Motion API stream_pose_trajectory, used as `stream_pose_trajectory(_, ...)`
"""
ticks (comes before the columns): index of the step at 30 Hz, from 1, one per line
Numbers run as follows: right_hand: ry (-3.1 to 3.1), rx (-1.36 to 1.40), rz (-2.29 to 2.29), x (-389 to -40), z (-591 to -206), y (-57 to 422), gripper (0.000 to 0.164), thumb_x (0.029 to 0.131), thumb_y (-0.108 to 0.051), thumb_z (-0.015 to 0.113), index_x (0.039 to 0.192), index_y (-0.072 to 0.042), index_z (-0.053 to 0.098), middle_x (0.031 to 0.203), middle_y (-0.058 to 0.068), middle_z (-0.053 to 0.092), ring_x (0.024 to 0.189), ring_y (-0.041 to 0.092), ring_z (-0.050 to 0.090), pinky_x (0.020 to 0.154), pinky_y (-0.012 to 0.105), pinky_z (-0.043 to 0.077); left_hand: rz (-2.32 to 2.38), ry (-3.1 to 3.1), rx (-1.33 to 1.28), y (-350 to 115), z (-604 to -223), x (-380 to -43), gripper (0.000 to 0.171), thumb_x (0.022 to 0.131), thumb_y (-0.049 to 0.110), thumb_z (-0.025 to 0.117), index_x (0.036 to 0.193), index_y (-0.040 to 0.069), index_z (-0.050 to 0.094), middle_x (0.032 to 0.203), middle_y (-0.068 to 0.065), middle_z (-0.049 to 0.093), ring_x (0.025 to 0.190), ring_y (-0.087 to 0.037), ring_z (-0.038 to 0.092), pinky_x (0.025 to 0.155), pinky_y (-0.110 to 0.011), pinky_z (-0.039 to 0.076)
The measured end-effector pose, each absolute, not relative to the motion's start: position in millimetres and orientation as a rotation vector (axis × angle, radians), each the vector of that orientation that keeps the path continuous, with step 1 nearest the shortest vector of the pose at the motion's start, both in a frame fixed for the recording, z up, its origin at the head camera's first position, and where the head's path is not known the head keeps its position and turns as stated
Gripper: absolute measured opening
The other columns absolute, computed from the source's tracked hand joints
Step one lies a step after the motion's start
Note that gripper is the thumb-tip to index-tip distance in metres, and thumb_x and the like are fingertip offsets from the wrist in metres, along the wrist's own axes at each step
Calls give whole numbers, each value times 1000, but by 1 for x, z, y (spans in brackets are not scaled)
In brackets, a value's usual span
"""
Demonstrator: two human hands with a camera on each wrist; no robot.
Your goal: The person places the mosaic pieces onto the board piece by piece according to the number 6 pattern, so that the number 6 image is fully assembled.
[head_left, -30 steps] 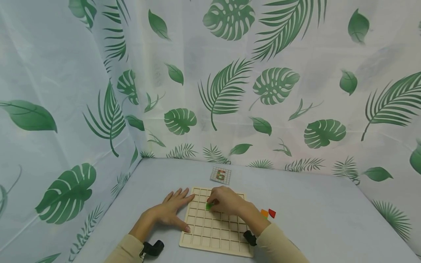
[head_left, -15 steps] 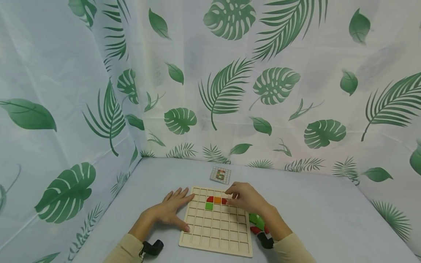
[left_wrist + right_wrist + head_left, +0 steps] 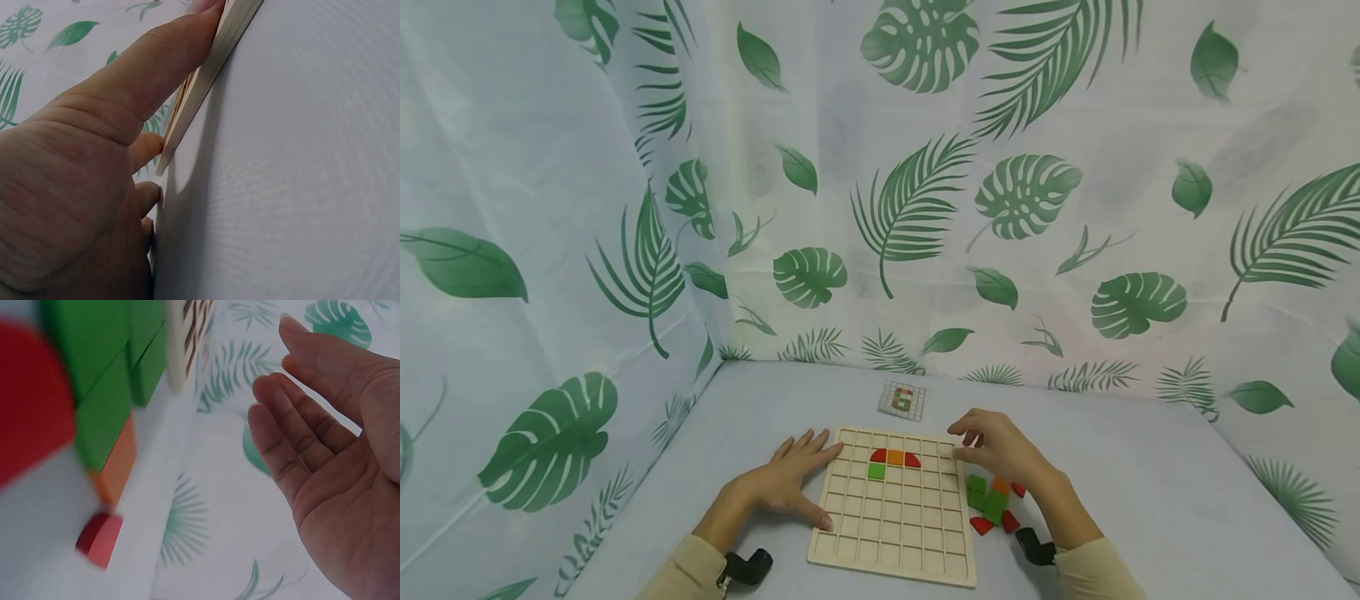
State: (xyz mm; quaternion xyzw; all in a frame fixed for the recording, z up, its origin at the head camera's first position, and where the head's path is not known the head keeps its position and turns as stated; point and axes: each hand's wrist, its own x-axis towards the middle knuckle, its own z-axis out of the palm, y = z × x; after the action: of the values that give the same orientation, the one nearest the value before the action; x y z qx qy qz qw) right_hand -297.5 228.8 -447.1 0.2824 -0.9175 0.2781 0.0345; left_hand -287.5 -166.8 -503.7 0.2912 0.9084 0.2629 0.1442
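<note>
A pale wooden grid board (image 3: pixel 895 525) lies on the table. Near its far side sit an orange square tile (image 3: pixel 896 457) between two red quarter-round tiles, and a green square tile (image 3: pixel 876 471) below the left red one. My left hand (image 3: pixel 786 479) rests at the board's left edge, fingers spread, its thumb on the rim. Over the board's upper right corner hovers my right hand (image 3: pixel 1000 446), with nothing between its loosely bent fingers; the right wrist view shows the bare palm (image 3: pixel 350 475).
Right of the board lies a loose group of green blocks (image 3: pixel 996 505), an orange block (image 3: pixel 1002 485) and several red quarter-round pieces (image 3: pixel 981 525). A small card (image 3: pixel 902 400) with a coloured grid pattern lies behind the board. Leaf-print curtains (image 3: pixel 925 208) enclose the table.
My right hand has let go of the right-hand red quarter-round tile and moved off rightward, uncovering the row of tiles and the loose blocks. The left hand stays in place.
</note>
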Motion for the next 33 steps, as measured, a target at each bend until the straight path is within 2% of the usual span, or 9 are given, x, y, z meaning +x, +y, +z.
stream_pose_trajectory(11, -2838, 785, 826, -296, -446, 259, 27, 88, -10, 83, 113, -4, 77, 106, 9, 75, 85, 10, 64, 72, 25, 57, 758, 2618, 846, -167, -501, -287, 121, 72, 66, 86, 166, 17, 28, 175, -16, 9, 162, -42, -1, 128, -66, -4)
stream_pose_trajectory(21, -2908, 672, 836, -296, -450, 276, 27, 87, -10, 84, 113, -5, 78, 105, 8, 75, 84, 12, 62, 70, 23, 56, 758, 2621, 840, -165, -498, -285, 117, 74, 63, 87, 166, 19, 29, 175, -17, 10, 162, -42, 0, 129, -65, -2)
stream_pose_trajectory(33, -2964, 684, 914, -295, -453, 286, 30, 84, -7, 85, 113, -5, 77, 101, 6, 74, 83, 12, 61, 67, 24, 54, 770, 2617, 842, -166, -500, -284, 117, 74, 62, 88, 166, 19, 29, 175, -18, 11, 162, -43, 1, 128, -66, -1)
